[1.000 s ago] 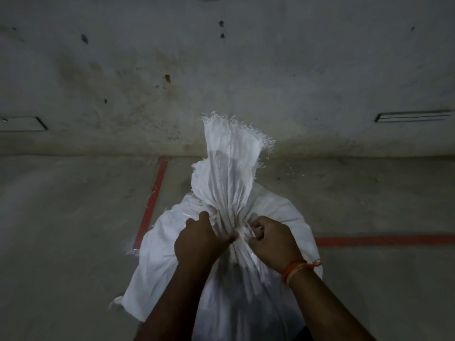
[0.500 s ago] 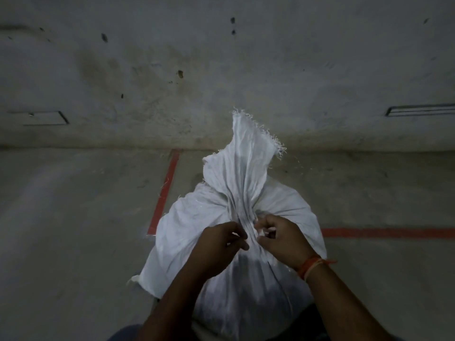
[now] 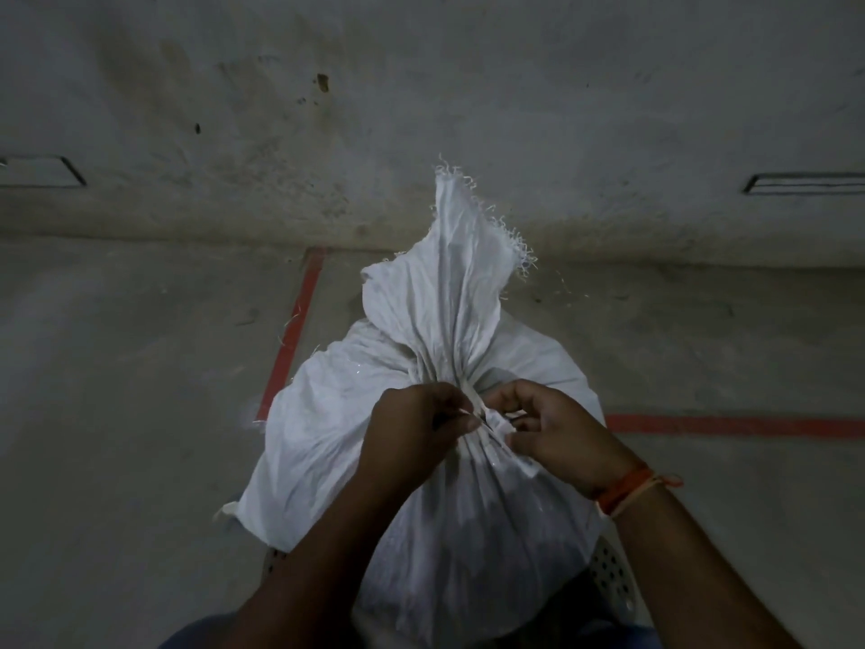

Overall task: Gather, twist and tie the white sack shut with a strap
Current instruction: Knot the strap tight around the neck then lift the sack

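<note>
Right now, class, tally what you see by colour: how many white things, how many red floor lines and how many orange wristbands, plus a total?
White: 2, the sack and the strap at its neck
Red: 2, the left floor line and the right floor line
Orange: 1, the wristband
Total: 5

2 red floor lines [image 3: 292, 334] are painted on the concrete floor [image 3: 117, 437], below the stained wall [image 3: 468, 86].
</note>
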A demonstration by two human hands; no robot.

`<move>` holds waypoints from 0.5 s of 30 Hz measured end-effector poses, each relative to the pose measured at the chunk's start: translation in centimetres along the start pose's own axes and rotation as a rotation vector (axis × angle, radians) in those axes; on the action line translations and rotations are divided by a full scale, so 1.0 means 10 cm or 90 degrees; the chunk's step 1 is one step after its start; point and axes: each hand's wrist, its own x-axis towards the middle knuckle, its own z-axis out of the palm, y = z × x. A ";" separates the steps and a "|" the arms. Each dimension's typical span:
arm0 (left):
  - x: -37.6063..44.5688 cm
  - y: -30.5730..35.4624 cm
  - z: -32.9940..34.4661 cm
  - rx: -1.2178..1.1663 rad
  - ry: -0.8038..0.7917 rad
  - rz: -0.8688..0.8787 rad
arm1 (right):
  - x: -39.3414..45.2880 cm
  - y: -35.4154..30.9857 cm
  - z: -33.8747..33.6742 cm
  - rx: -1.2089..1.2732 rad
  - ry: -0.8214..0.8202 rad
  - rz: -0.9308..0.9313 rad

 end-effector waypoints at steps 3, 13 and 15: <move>0.00 -0.04 -0.01 0.029 0.050 -0.032 | 0.00 -0.02 0.01 0.011 0.008 0.003; -0.02 -0.12 -0.09 0.039 0.066 -0.054 | 0.01 -0.09 0.04 0.028 0.007 0.026; -0.02 -0.11 -0.08 0.040 0.059 -0.055 | 0.01 -0.10 0.05 0.030 0.011 0.024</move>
